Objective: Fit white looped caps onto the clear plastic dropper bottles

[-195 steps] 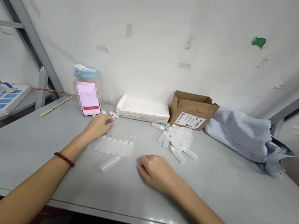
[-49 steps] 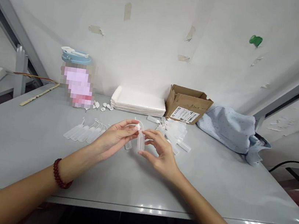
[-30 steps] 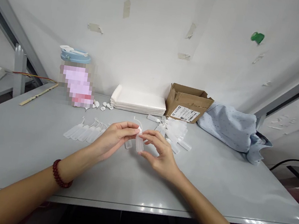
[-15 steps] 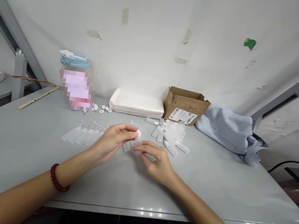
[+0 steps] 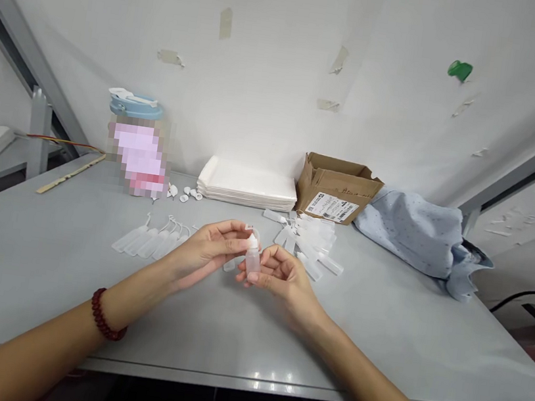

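Note:
A small translucent squeeze bottle (image 5: 253, 262) with a white top is held upright above the table, between both hands. My left hand (image 5: 208, 248) pinches the white cap (image 5: 253, 242) at its neck, and a thin strap loops above it. The fingers and thumb of my right hand (image 5: 283, 282) grip the bottle's body lower down. Behind my left hand, a row of similar bottles (image 5: 147, 242) with looped straps lies flat. Beyond my right hand is a loose pile of translucent bottles (image 5: 312, 237). Another bottle (image 5: 230, 265) lies partly hidden between my hands.
Several white caps (image 5: 185, 194) lie at the back beside a pixelated pink item (image 5: 139, 156) with a light-blue lid. A stack of white sheets (image 5: 249, 186), an open cardboard box (image 5: 336, 190) and a light-blue cloth (image 5: 412, 234) line the wall. A thin strip (image 5: 71, 174) lies at left.
My right hand has turned and shifted its hold, its thumb now on the front of the bottle's lower body. The bottle shows more fully and sits slightly farther right.

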`<state>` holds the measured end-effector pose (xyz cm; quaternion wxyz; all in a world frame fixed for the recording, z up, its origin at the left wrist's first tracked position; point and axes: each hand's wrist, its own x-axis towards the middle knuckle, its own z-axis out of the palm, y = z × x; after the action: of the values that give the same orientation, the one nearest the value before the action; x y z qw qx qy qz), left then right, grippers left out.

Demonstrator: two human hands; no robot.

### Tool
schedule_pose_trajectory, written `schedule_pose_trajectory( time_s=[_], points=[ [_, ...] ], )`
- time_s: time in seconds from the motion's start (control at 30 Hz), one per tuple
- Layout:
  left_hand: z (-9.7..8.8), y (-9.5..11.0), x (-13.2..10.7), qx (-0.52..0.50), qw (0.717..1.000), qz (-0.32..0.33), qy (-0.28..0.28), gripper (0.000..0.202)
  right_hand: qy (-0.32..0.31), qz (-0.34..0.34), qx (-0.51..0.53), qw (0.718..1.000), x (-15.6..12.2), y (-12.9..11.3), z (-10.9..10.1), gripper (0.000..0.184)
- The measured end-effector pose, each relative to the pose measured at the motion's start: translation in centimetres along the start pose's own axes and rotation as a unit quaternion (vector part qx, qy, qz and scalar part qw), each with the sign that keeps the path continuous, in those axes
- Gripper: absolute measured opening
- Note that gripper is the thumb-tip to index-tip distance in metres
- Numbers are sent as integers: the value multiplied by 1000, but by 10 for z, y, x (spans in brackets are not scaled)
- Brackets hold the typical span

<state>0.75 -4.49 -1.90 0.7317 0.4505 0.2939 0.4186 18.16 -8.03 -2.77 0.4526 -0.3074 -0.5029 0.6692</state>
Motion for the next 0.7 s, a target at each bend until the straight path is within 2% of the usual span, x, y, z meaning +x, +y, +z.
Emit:
schedule_pose_trajectory(
  time_s=[0.1, 0.2, 0.4, 0.6, 0.7],
  points=[
    [0, 0, -1, -11, 999, -7, -43, 14, -29, 42, 43, 998, 0, -4, 0, 32],
    [0, -1, -1, -18, 998, -8, -57, 14, -63, 68, 75, 993, -1, -5, -1, 32],
    [3, 3, -2, 3, 998, -5, -68, 16, -61, 50, 67, 995, 0, -3, -3, 30],
    [-2, 8, -1, 128, 991, 35, 17, 12, -53, 47, 45, 996, 1, 1, -2, 32],
    [-7, 9, 0, 144, 989, 18, 11, 14, -68, 46, 45, 996, 1, 3, -2, 32]
  ],
)
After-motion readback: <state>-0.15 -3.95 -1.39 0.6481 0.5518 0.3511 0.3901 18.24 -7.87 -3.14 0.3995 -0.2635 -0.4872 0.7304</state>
